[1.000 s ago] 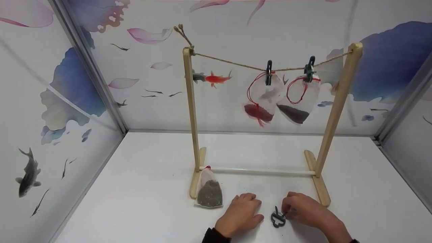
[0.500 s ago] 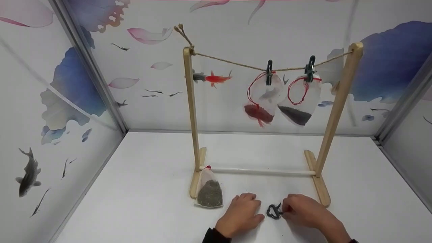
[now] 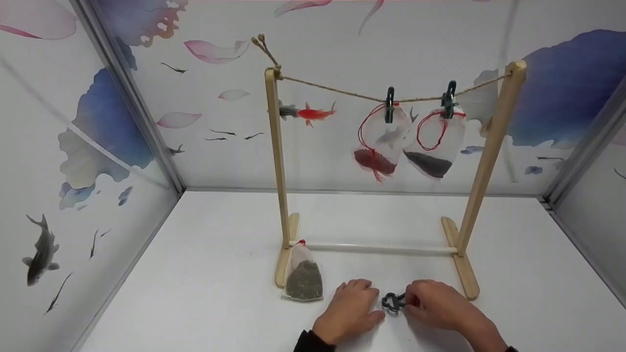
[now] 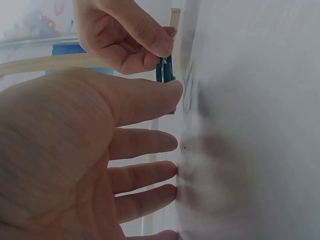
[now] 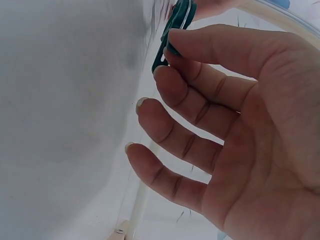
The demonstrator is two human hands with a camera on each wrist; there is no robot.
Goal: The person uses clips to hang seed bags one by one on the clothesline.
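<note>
Between the thumb and fingers of my right hand [image 3: 437, 305] is a dark green clothes peg [image 3: 391, 303], pinched by one end just above or on the white table. In the right wrist view the peg [image 5: 179, 19] sticks out past the thumb, and the other fingers are loosely bent. My left hand [image 3: 348, 310] rests palm down with its fingertips on the table, its thumb close to the peg. The left wrist view has its fingers [image 4: 145, 144] extended and spread. A mesh bag [image 3: 304, 281] of grey-green filling with a red top lies left of the left hand.
Behind the hands stands a wooden frame [image 3: 279, 161] with a sagging rope [image 3: 332, 90]. Two dark pegs hold a bag with red filling [image 3: 375, 163] and a bag with black filling [image 3: 428, 165] on it. A white rod [image 3: 371, 248] joins the feet.
The peg has turned and shifted left toward my left thumb, with my right hand moving slightly left. My left hand stays nearly still. The hanging bag with black filling sways slightly.
</note>
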